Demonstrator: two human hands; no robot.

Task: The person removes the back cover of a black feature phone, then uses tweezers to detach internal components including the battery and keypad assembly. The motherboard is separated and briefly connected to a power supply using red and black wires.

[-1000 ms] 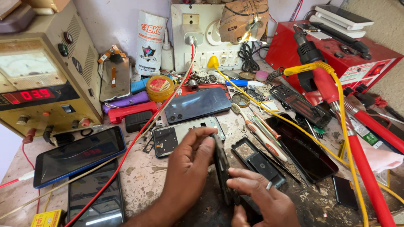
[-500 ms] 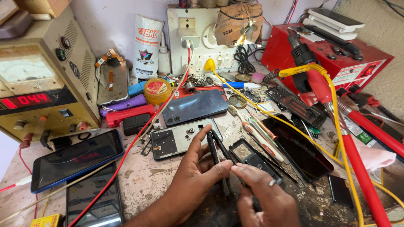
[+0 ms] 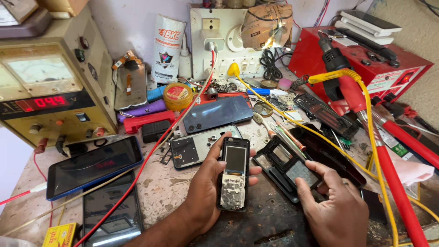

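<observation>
My left hand (image 3: 206,190) grips a small black keypad phone (image 3: 233,178) held upright, its front open to show a small screen above a bare, whitish keypad board. My right hand (image 3: 333,206) rests to the right, fingers spread, fingertips touching a black phone housing (image 3: 281,167) lying open on the bench. Nothing is held in the right hand.
A yellow power supply with a red readout (image 3: 45,96) stands at left. Smartphones (image 3: 93,165) (image 3: 218,113) and an opened phone frame (image 3: 192,147) lie around. A red wire (image 3: 151,151) crosses the bench. A red hot-air station (image 3: 366,59) and red hoses (image 3: 393,183) sit at right.
The small phone was edge-on between both hands; now my left hand alone holds it face up. My right hand has let go and moved right onto the black housing.
</observation>
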